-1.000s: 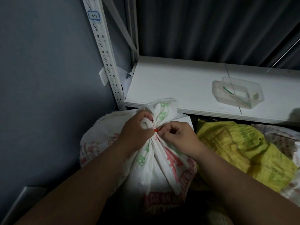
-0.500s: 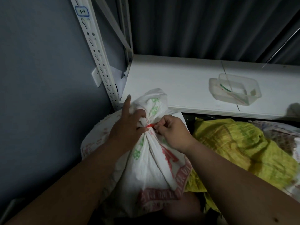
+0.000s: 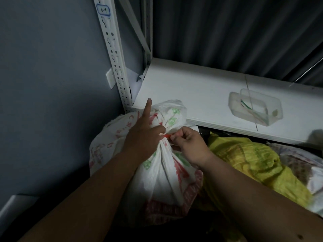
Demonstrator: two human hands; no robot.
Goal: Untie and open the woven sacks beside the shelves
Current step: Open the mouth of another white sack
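Beside the slotted shelf upright (image 3: 111, 49), at the left, a white woven sack (image 3: 162, 172) with red and green print is sitting tied at its neck. Left hand (image 3: 141, 137) is gripping the gathered neck, forefinger sticking straight up. Red tie (image 3: 167, 135) is showing between both hands. Right hand (image 3: 189, 145) is pinching that tie with curled fingers. Further right, a yellow sack (image 3: 253, 168) is lying under the white shelf (image 3: 192, 88), which is carrying a clear plastic box (image 3: 255, 107)
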